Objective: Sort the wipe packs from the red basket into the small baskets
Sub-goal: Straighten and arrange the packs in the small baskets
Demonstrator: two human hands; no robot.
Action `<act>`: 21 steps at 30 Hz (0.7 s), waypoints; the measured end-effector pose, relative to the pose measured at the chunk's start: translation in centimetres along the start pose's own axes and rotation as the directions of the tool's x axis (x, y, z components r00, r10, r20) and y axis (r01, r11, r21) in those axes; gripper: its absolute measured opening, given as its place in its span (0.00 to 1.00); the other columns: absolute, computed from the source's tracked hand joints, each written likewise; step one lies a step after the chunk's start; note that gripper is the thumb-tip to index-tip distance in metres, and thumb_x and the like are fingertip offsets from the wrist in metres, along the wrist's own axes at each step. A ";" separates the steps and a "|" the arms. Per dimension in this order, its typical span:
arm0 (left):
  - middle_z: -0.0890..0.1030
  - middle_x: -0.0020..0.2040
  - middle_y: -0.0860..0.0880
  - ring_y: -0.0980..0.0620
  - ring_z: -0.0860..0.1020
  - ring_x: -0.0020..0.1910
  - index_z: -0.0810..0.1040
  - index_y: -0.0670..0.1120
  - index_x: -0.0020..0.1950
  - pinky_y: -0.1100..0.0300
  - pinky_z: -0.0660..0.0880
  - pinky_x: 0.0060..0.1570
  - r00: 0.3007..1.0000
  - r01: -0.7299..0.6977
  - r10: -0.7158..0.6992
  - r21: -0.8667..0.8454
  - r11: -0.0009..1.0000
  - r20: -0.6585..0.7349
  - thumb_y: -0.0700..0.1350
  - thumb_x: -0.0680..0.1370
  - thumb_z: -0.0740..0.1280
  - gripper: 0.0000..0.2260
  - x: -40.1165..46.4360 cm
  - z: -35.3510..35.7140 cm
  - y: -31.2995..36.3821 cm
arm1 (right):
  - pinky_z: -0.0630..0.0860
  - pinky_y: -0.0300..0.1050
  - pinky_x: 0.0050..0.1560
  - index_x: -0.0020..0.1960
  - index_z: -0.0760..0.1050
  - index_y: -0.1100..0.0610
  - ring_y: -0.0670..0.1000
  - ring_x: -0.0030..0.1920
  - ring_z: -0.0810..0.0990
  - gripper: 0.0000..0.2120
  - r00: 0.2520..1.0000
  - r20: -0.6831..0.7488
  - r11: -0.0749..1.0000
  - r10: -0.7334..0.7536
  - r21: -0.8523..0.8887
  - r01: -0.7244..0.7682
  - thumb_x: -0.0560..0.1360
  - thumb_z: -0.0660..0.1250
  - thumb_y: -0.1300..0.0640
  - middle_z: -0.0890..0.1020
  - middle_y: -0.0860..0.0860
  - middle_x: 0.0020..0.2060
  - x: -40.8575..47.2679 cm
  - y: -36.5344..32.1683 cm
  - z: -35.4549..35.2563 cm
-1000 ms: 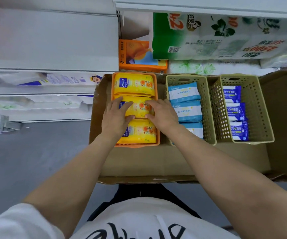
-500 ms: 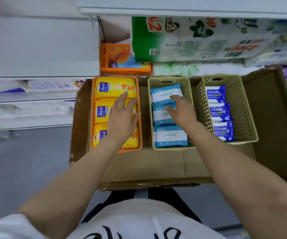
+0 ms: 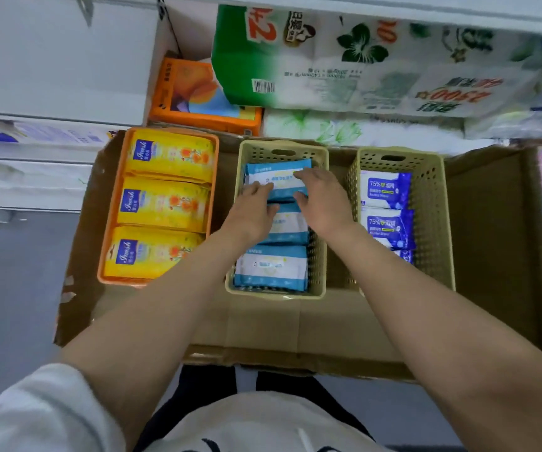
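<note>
**A:** So we've got the big cardboard box (image 3: 295,324) with three small baskets sitting in it: orange basket (image 3: 113,223) on the left with three yellow packs (image 3: 165,203), middle beige basket (image 3: 318,223) with the light-blue packs, right beige basket (image 3: 432,223) with the dark-blue packs (image 3: 387,190). No red basket anywhere in view, so we can't tell whether anything's left to sort.

**B:** Yeah, looks like tidying. Both our hands are in the middle basket on the far light-blue pack (image 3: 276,181). Left hand (image 3: 250,213) has its fingers laid fairly flat on the pack's left end, right hand (image 3: 325,200) has fingers over the top and thumb at the near edge. More pressing and nudging than a real grip, though we can't be sure about the right thumb.

**A:** What worries us?

**B:** That pack overlaps the middle light-blue pack (image 3: 286,223), so if we shove it, the row could ride up and stop lying flat. The basket's light too, so a sideways push might skid it across the cardboard toward the right basket.

**A:** And the wrapper?

**B:** Slick film, probably. Fingers could just slide off it.
</note>
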State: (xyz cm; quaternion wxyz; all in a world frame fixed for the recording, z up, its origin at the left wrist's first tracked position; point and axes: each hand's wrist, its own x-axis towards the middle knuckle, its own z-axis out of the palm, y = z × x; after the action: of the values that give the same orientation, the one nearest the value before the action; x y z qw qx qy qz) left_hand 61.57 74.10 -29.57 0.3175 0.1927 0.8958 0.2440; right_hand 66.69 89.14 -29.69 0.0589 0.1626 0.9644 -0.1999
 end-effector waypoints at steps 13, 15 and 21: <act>0.46 0.81 0.44 0.44 0.50 0.79 0.59 0.50 0.78 0.54 0.51 0.75 0.994 0.083 -0.080 -0.043 0.996 0.073 0.45 0.84 0.57 0.22 2.4 0.7 0.1 | 0.41 0.58 0.76 0.68 0.74 0.49 0.53 0.71 0.65 0.20 0.994 0.101 0.943 -0.051 -0.324 0.082 0.78 0.66 0.48 0.82 0.50 0.59 1.8 1.4 0.5; 0.46 0.80 0.43 0.42 0.56 0.78 0.61 0.53 0.76 0.53 0.57 0.74 0.991 0.131 -0.130 -0.049 0.990 0.018 0.46 0.83 0.58 0.21 2.3 1.1 0.7 | 0.42 0.57 0.76 0.67 0.75 0.50 0.54 0.70 0.67 0.21 0.997 0.074 0.949 -0.037 -0.310 0.058 0.76 0.68 0.47 0.83 0.50 0.57 1.8 1.4 0.7; 0.65 0.73 0.44 0.44 0.69 0.69 0.66 0.51 0.71 0.55 0.67 0.64 0.987 0.150 -0.158 -0.179 0.972 -0.027 0.42 0.82 0.59 0.17 2.7 0.9 0.7 | 0.63 0.51 0.57 0.65 0.74 0.49 0.54 0.64 0.69 0.21 1.000 0.029 0.957 -0.012 -0.289 0.020 0.73 0.71 0.49 0.82 0.50 0.55 2.2 1.2 1.3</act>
State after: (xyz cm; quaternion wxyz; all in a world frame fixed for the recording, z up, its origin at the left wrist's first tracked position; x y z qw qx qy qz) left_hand 60.32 76.26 -31.05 0.3327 0.0888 0.8894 0.3007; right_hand 65.05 90.26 -31.71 0.0934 0.1416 0.9837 -0.0596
